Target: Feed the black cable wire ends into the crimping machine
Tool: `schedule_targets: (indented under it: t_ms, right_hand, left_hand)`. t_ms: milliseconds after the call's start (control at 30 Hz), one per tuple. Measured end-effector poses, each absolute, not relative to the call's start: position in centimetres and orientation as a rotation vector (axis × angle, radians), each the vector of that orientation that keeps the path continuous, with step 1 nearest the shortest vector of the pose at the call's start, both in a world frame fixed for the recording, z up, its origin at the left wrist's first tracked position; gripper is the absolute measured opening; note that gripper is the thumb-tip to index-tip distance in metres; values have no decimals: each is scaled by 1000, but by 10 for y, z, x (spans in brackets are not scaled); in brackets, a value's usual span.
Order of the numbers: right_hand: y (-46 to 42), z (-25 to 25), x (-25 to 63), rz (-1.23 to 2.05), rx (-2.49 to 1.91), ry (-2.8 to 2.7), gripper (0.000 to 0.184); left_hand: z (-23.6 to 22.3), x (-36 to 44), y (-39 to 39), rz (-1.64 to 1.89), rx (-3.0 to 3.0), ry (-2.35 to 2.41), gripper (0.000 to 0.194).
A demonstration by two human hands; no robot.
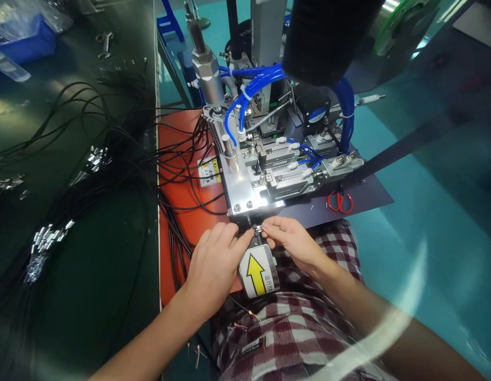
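Observation:
A small shiny metal connector (pixel 258 229) sits at the front edge of the machine, between my two hands. My right hand (pixel 291 241) pinches it from the right with thumb and fingertips. From the left, my left hand (pixel 213 262) reaches its thumb tip to the connector. Its other fingers are curled by the machine's edge, and what they hold is hidden. Just below lies a motor-like cylinder (pixel 251 288) with a white label and a yellow arrow. The machine (pixel 265 164) has metal blocks and blue air tubes. A cable with coloured bare wire ends (pixel 245 323) hangs below my left hand.
Bundles of black cables (pixel 106 174) run from the dark table (pixel 90 296) over an orange board (pixel 177 127). Metal connector ends (pixel 48 238) lie in clusters at left. Red-handled scissors (pixel 340 201) rest at right. A blue bin (pixel 30 42) and a wrench (pixel 106 45) are at upper left.

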State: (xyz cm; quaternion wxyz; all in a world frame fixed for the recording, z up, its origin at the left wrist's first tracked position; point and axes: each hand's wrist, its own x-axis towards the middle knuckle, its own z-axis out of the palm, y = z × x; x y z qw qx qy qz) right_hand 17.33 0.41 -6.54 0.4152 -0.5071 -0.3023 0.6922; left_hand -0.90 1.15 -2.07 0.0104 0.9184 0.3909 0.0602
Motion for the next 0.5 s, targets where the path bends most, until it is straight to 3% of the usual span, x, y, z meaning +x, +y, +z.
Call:
schedule_targets:
  t_ms: [500]
  right_hand:
    - [3,-68,164,1593,-1285,-739,33]
  left_hand:
    - [-35,-11,10,330,2583,1041,46]
